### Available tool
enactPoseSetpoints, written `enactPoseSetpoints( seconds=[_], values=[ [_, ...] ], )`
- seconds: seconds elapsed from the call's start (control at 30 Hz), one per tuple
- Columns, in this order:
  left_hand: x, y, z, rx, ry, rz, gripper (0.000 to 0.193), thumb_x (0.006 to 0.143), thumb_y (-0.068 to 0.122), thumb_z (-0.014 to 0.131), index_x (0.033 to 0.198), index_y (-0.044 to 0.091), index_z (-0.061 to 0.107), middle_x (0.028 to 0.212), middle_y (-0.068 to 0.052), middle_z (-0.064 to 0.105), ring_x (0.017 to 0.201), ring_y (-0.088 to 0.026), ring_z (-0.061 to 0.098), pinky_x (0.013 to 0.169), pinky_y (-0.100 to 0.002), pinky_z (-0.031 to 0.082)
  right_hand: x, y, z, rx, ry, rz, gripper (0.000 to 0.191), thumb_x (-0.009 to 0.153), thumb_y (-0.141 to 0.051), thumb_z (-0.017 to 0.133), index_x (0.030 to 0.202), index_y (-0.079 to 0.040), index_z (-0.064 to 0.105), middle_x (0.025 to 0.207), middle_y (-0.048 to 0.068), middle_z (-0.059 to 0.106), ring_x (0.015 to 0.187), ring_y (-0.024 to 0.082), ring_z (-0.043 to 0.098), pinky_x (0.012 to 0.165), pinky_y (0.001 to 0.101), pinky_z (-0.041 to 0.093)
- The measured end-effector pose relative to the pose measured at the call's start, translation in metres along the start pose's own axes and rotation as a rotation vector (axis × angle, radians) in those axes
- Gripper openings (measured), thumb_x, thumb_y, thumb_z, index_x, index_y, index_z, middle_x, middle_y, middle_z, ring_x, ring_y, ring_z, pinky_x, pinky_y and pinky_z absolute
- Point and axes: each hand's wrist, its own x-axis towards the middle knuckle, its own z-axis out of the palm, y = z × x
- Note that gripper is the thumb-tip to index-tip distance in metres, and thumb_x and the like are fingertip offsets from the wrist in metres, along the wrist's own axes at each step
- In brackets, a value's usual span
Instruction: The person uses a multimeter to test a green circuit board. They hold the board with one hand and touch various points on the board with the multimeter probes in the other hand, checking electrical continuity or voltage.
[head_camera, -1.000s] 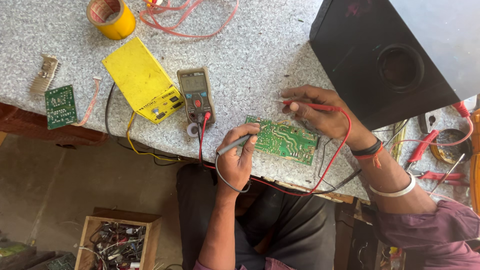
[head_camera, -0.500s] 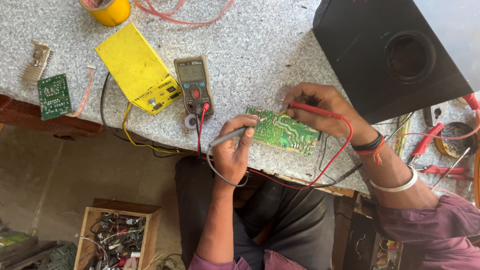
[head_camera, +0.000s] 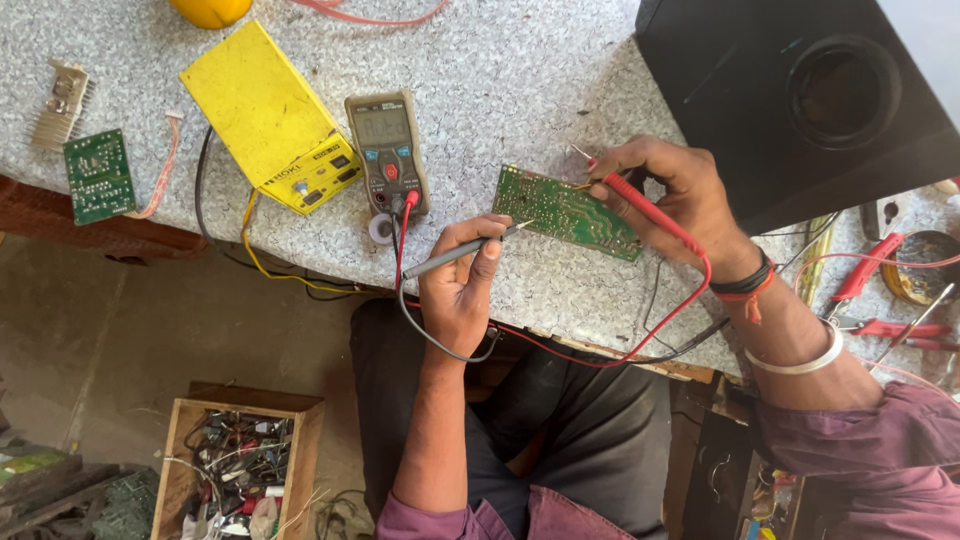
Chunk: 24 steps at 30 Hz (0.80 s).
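A green circuit board (head_camera: 562, 211) lies on the speckled grey bench. My left hand (head_camera: 457, 292) grips a grey-black test probe (head_camera: 468, 250) whose metal tip touches the board's near left edge. My right hand (head_camera: 672, 195) holds a red test probe (head_camera: 640, 203) with its tip on the board's far side. Red and black leads run from both probes back to a grey multimeter (head_camera: 387, 151) lying to the left of the board.
A yellow box-shaped device (head_camera: 262, 114) lies left of the multimeter. A small green board (head_camera: 97, 175) and a heat sink (head_camera: 57, 103) sit at far left. A black speaker cabinet (head_camera: 800, 100) stands behind my right hand. Red-handled pliers (head_camera: 868, 272) lie right. A wooden parts box (head_camera: 235, 465) rests on the floor.
The view has shifted, so everything sits lower and closer. Both hands stay on the board; the grey probe tip has settled on the board's left edge.
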Motion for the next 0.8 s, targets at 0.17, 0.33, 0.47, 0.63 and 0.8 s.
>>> enactPoseSetpoints(
  seconds=[0.17, 0.33, 0.47, 0.63, 0.8],
  values=[
    [0.001, -0.003, 0.001, -0.011, 0.058, 0.043, 0.015, 0.109, 0.009, 0.061, 0.12, -0.001, 0.062, 0.13, -0.013, 0.066, 0.13, -0.018, 0.059, 0.114, -0.035, 0.048, -0.002, -0.001, -0.003, 0.24, -0.061, 0.388, 0.019, 0.097, -0.004, 0.075, 0.114, -0.005, 0.066, 0.091, 0.001, 0.069, 0.076, 0.006, 0.062, 0.063, 0.0223, 0.048],
    [0.001, -0.004, -0.001, 0.078, 0.066, 0.104, 0.015, 0.111, 0.008, 0.059, 0.123, -0.001, 0.062, 0.128, -0.013, 0.066, 0.144, -0.02, 0.05, 0.123, -0.037, 0.043, -0.002, -0.006, -0.005, 0.288, -0.185, 0.36, 0.019, 0.099, -0.003, 0.07, 0.117, -0.005, 0.064, 0.1, 0.001, 0.069, 0.092, 0.006, 0.065, 0.075, 0.0224, 0.052],
    [0.001, -0.004, -0.001, 0.023, 0.085, 0.042, 0.015, 0.109, 0.009, 0.061, 0.121, 0.0, 0.063, 0.131, -0.01, 0.065, 0.137, -0.021, 0.055, 0.119, -0.038, 0.046, 0.003, -0.008, -0.004, 0.127, -0.223, 0.295, 0.024, 0.096, -0.004, 0.069, 0.118, -0.005, 0.063, 0.102, 0.002, 0.071, 0.095, 0.008, 0.068, 0.078, 0.0238, 0.056],
    [0.0, -0.003, 0.001, 0.104, 0.055, 0.096, 0.015, 0.111, 0.01, 0.06, 0.122, -0.001, 0.063, 0.129, -0.009, 0.066, 0.145, -0.022, 0.051, 0.124, -0.038, 0.043, 0.007, -0.007, -0.001, -0.119, -0.147, 0.211, 0.026, 0.094, -0.008, 0.079, 0.114, -0.004, 0.065, 0.098, 0.004, 0.072, 0.083, 0.011, 0.067, 0.067, 0.026, 0.053],
    [0.003, 0.004, 0.002, 0.125, 0.042, 0.123, 0.018, 0.113, 0.014, 0.057, 0.123, 0.0, 0.063, 0.133, -0.01, 0.063, 0.142, -0.021, 0.053, 0.123, -0.038, 0.044, 0.009, -0.006, 0.003, -0.142, -0.148, 0.211, 0.026, 0.095, -0.011, 0.081, 0.114, -0.004, 0.066, 0.092, 0.005, 0.072, 0.079, 0.012, 0.066, 0.066, 0.0268, 0.052]
  ],
)
